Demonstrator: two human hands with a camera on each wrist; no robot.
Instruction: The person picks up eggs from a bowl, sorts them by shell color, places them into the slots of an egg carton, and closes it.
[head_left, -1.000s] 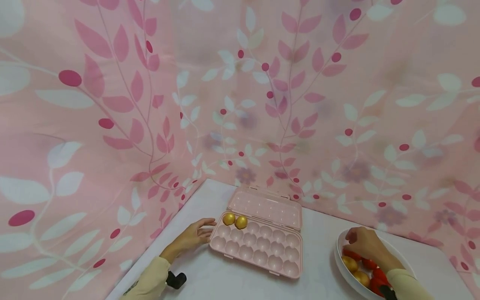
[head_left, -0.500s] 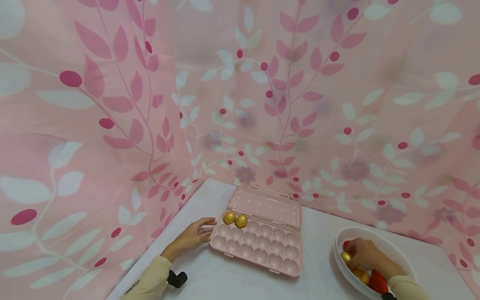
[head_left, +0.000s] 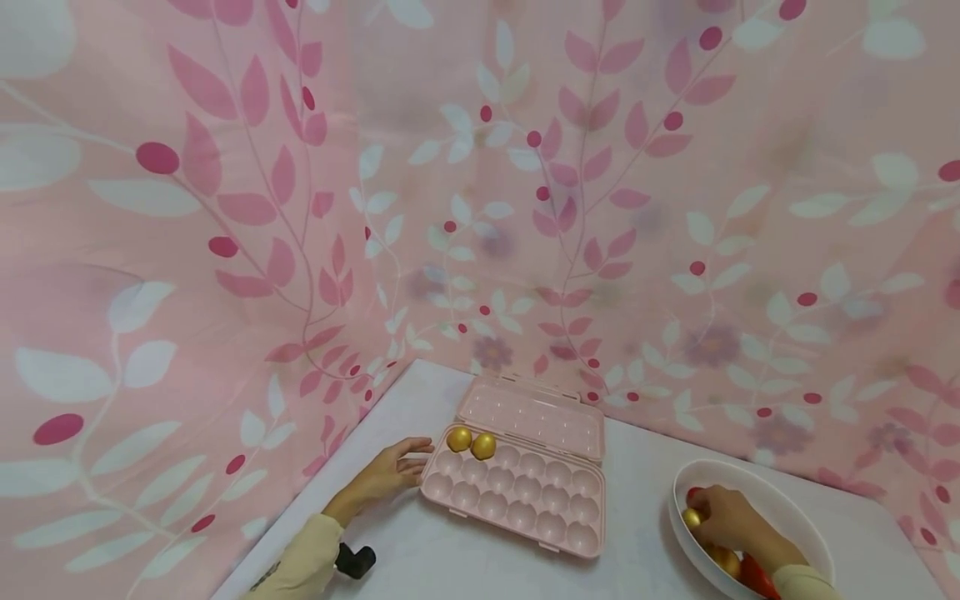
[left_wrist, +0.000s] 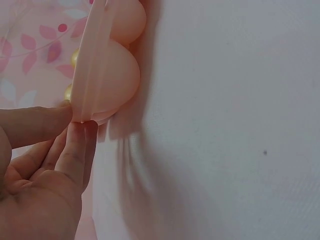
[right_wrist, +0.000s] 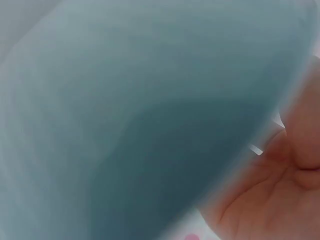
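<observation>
The right hand [head_left: 738,521] has been lowered further into the white bowl [head_left: 787,500] than a second ago, and some of the red pieces then visible beneath it are now covered. A red piece [head_left: 695,493] and a gold ball [head_left: 692,518] are left showing beside its fingers; nearer the front of the bowl, another gold ball [head_left: 725,560] and another red piece [head_left: 759,577] are partly hidden by the hand and arm. Whether anything is pinched by the right grip cannot be told: its fingertips are hidden in the head view, and the right wrist view is mostly filled by a blurred pale surface.

The pink tray [head_left: 527,487] is set on the bench [head_left: 645,483], well apart from the bowl, its lid [head_left: 532,412] folded back. Its left edge is pinched between thumb and fingertips by the left hand [head_left: 390,468], which has hardly been shifted. The same two gold balls, a left one [head_left: 460,439] and a right one [head_left: 484,446], are seated side by side at the left of the back row. The work is thus judged to be centred on the bowl, with the tray's contents unchanged.
</observation>
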